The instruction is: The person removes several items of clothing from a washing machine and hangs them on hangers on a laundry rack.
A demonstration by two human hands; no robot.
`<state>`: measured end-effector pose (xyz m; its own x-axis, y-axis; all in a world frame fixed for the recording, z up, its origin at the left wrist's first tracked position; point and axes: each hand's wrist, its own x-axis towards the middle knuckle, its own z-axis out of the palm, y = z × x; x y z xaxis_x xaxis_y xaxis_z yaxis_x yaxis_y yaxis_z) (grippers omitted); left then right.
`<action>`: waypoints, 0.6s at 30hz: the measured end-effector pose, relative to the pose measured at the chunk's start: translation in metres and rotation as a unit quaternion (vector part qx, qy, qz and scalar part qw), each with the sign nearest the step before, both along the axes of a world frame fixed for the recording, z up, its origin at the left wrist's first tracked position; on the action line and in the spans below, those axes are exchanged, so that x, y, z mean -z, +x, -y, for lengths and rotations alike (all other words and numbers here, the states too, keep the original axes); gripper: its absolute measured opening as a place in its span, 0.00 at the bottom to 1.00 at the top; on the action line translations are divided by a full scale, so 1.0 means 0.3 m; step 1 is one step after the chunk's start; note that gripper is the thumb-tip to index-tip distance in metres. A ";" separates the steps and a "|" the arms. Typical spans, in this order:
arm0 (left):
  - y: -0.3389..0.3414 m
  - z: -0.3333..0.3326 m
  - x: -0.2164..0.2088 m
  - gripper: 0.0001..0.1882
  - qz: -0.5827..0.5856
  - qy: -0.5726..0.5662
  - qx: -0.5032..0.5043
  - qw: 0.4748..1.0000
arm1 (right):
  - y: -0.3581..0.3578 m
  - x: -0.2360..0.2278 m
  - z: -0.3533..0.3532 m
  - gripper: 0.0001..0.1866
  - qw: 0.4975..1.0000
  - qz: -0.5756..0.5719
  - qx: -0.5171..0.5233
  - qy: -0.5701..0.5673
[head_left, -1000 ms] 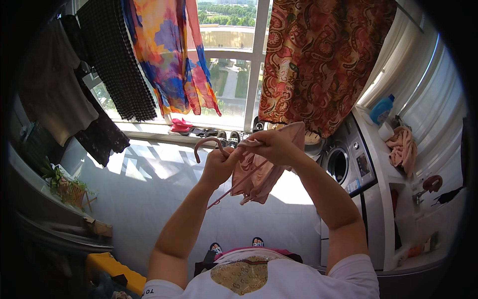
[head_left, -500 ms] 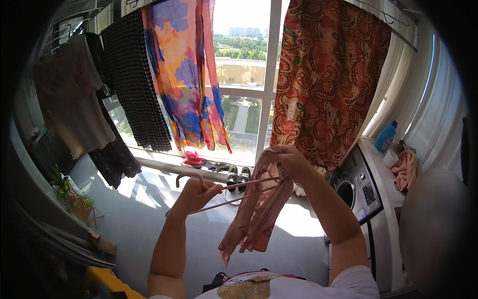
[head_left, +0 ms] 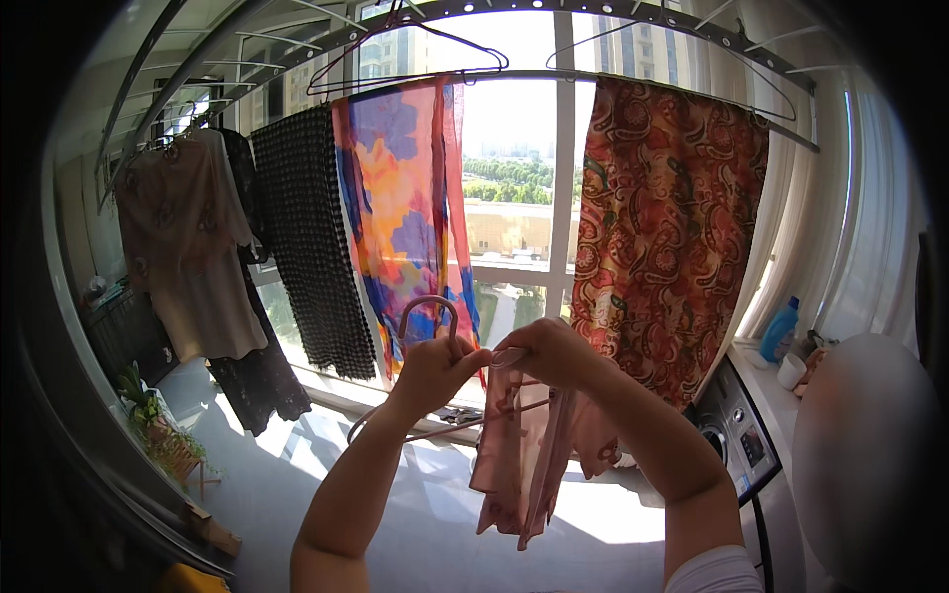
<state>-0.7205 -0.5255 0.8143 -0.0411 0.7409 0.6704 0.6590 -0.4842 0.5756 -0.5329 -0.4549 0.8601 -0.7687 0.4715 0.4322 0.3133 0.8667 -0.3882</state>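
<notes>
In front of the window my left hand point(head_left: 427, 378) is closed round a pinkish clothes hanger point(head_left: 432, 299) just below its hook. The hanger's bar slants away to the right. A dusty-pink patterned scarf point(head_left: 500, 445) hangs in folds over the right part of the hanger, its loose ends dangling above the floor. My right hand point(head_left: 559, 351) pinches the scarf's upper edge against the hanger arm, close to my left fingertips. The folds and my right hand hide part of the hanger.
Overhead runs a drying rack point(head_left: 534, 74) with bare hangers point(head_left: 405, 71). From it hang a paisley cloth point(head_left: 672, 237), a multicoloured scarf point(head_left: 395, 198), a checked cloth point(head_left: 314, 237) and a shirt point(head_left: 198, 267). A washing machine point(head_left: 736, 435) and blue bottle point(head_left: 780, 331) stand right; a plant point(head_left: 163, 435) left.
The view has tilted up, bringing more of the rack into sight. My hands have come together, and the scarf has slid leftward along the hanger towards my left hand.
</notes>
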 end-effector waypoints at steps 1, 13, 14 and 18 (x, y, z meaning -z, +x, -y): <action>-0.019 -0.011 -0.008 0.15 -0.007 0.003 -0.011 1.000 | -0.009 -0.012 -0.011 0.07 1.000 -0.018 -0.010 0.013; -0.302 -0.086 -0.285 0.15 0.115 -0.004 0.135 0.984 | 0.144 -0.349 -0.194 0.11 0.829 -0.457 0.219 -0.235; -0.316 -0.103 -0.305 0.15 0.145 0.002 0.144 0.979 | 0.147 -0.374 -0.185 0.12 0.817 -0.475 0.214 -0.248; -0.245 -0.225 -0.400 0.14 0.251 0.045 0.243 0.936 | 0.191 -0.452 -0.222 0.13 0.772 -0.549 0.216 -0.238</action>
